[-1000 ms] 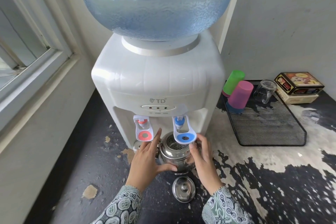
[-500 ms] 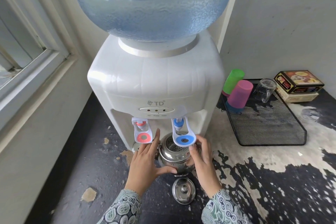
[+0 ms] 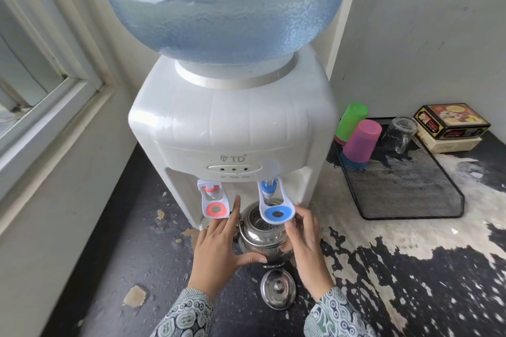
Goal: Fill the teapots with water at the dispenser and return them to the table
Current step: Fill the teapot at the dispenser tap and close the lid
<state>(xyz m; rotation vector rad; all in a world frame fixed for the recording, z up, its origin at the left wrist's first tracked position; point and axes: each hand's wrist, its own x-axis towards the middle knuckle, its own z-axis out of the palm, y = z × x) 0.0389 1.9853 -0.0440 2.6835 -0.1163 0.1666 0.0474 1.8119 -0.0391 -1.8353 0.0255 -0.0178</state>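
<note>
A shiny steel teapot [image 3: 261, 238] stands open under the blue tap [image 3: 276, 206] of the white water dispenser [image 3: 232, 123], with its strainer showing inside. My left hand [image 3: 219, 249] cups the pot's left side, thumb across its front. My right hand [image 3: 306, 243] holds the pot's right side, fingertips just below the blue lever. The pot's steel lid [image 3: 278, 293] lies on the counter right in front of it. A red tap [image 3: 213, 201] hangs to the left. I see no water stream.
A large water bottle [image 3: 224, 3] sits on the dispenser. A black mesh tray [image 3: 405, 189] at the right holds green [image 3: 351, 120] and pink [image 3: 361, 141] cups and a glass mug [image 3: 399, 134]. Stacked boxes [image 3: 451, 124] stand behind it. A window frame [image 3: 49, 96] runs along the left.
Both hands stay on the teapot under the blue tap. The view has shifted slightly nearer the dispenser; nothing else has visibly moved.
</note>
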